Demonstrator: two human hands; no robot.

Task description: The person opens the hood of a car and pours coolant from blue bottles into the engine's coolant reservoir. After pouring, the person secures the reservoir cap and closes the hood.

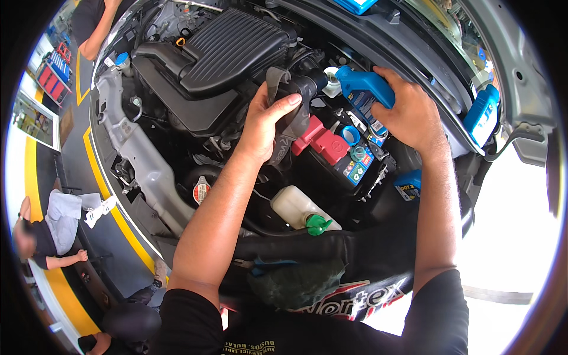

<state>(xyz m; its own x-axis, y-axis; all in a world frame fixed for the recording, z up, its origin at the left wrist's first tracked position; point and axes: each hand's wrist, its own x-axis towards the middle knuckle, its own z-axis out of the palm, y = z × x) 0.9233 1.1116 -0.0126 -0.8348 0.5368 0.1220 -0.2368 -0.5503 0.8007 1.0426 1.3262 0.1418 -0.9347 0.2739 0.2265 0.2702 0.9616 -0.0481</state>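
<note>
My right hand (pixel 408 109) grips a blue plastic bottle (pixel 365 89), tilted with its neck at the open mouth of a white reservoir (pixel 332 90) at the back of the engine bay. Any liquid passing between them is too small to make out. In my left hand (pixel 263 124) is a black headlamp (pixel 312 84) with a dark grey strap (pixel 275 83), its round end pointing toward the reservoir. Below the bottle sits the battery (pixel 340 168), with a red terminal cover (pixel 320 142) and a loose blue ring-shaped cap (pixel 350 135) on top.
A ribbed black engine cover (pixel 236 50) fills the bay's far left. Nearer stand a whitish tank (pixel 296 206) with a green cap (pixel 318 224) and a dark cloth (pixel 299 284). More blue bottles (pixel 482 112) rest rightward. Another person's arm (pixel 97 38) is at upper left; people (pixel 56 225) sit beyond.
</note>
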